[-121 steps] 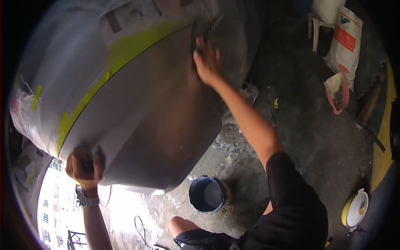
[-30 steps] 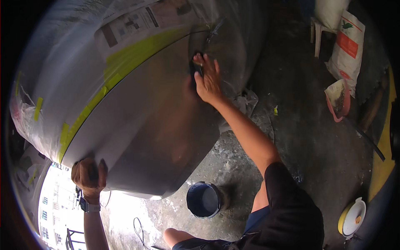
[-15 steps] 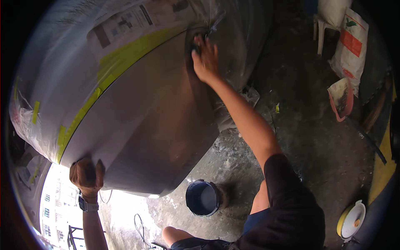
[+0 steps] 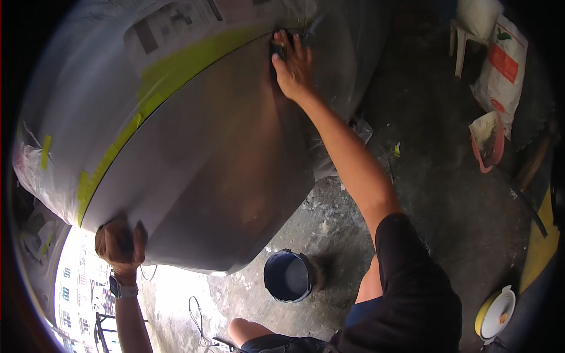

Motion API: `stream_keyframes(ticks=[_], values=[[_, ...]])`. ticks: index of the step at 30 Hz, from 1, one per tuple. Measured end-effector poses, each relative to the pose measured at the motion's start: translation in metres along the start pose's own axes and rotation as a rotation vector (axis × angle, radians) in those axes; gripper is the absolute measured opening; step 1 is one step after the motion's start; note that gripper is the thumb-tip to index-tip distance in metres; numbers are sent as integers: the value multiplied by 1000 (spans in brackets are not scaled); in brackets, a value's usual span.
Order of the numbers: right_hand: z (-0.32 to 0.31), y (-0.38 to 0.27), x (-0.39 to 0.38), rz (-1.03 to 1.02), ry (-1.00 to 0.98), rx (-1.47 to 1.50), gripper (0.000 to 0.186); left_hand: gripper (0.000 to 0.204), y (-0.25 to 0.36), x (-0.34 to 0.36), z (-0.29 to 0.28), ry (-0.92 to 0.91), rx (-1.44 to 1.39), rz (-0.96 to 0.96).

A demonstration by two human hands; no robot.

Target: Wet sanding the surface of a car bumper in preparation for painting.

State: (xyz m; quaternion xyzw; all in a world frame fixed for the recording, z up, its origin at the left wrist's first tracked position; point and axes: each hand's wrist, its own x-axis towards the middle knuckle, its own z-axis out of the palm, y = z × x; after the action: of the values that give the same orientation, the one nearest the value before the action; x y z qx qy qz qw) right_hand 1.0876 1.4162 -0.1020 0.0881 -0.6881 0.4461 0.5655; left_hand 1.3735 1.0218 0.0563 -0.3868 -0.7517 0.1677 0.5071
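A grey, curved car body panel (image 4: 194, 153) fills the upper left. Yellow-green masking tape (image 4: 170, 76) and paper (image 4: 170, 26) border its upper edge. My right hand (image 4: 293, 67) is near the panel's far top corner, with its fingers over a small dark pad (image 4: 282, 47) pressed against the surface. Most of the pad is hidden under the fingers. At the near lower left, my left hand (image 4: 120, 242) has its fingers curled at the panel's edge, with the thumb apart. Shadow covers those fingertips.
A dark bucket (image 4: 287, 276) of greyish liquid stands on the concrete floor below the panel. At right are a white woven sack (image 4: 500, 73), a pink scoop (image 4: 488, 144), a white stool (image 4: 461, 50) and a white-and-yellow pot (image 4: 495, 315). Plastic sheeting (image 4: 332, 53) hangs around the panel.
My right hand has slid slightly up and right with the dark pad, and its fingers look more spread. My left hand stays at the panel edge. The view has shifted slightly.
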Motion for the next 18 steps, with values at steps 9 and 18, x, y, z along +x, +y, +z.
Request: stream_keyframes(ticks=[9,18], values=[[-21,-19,-199,-22,-280,-45,66,26,-3,-4,0,-12,15,0],[-21,-38,-127,31,-155,15,68,31,-2,-4,-2,4,-5,-2]])
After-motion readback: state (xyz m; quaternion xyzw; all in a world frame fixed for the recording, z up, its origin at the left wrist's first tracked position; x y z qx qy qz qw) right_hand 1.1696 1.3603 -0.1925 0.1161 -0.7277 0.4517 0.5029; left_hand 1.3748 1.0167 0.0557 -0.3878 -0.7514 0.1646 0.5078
